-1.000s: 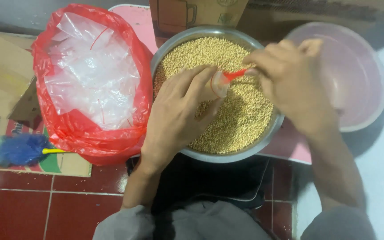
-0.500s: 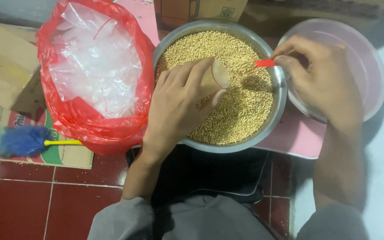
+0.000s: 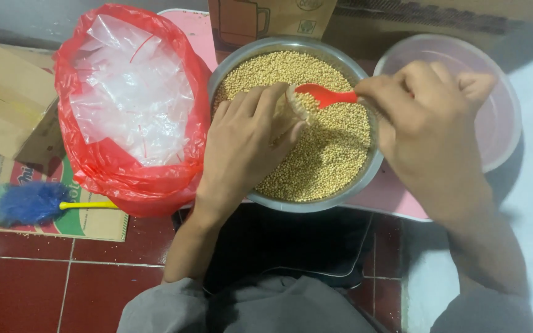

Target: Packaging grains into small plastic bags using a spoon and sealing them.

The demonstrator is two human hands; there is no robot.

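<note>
Right hand [image 3: 427, 117] has swung the red spoon [image 3: 325, 95] back from the rim to the small pouch [image 3: 294, 105] gripped by left hand [image 3: 245, 139] over the grain bowl [image 3: 353, 179], filling step; next needs a steady tip.

The supporting surface is a floor of dark red tiles [image 3: 26, 290] with pale grout lines, visible at near left. A flattened printed cardboard sheet [image 3: 90, 221] lies on the tiles at left, with a blue duster [image 3: 29, 202] resting on it. A brown cardboard box [image 3: 1, 105] sits at far left. A pink board [image 3: 396, 197] lies on the floor at centre and carries a steel bowl [image 3: 350, 185] of grain. A black mat [image 3: 291, 240] lies nearer, touching the pink board.
</note>
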